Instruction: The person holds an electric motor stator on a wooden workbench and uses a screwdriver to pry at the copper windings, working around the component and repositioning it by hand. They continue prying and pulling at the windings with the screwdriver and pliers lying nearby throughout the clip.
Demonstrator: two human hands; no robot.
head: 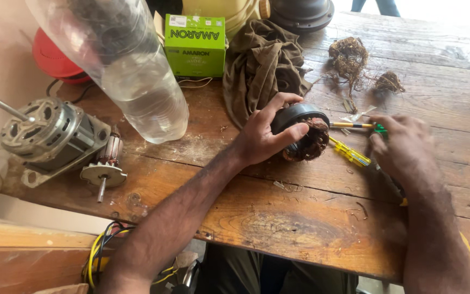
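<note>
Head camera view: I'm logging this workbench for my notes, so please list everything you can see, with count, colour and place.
wooden table: one, brown, fills the view
motor stator: one, black ring with brown copper windings, table centre
plastic bottle: one, clear, upper left
electric motor: one, grey metal, left edge
armature: one, copper and grey, beside the motor
box: one, green, top centre
cloth: one, olive brown, beside the box
wire tangles: two, brown, upper right
screwdrivers: two, one yellow, one yellow and green, right of the stator
red object: one, behind the bottle
cables: a bundle, yellow and black, below the table edge
left hand: grip on the stator
right hand: by the screwdrivers, grip unclear
</note>
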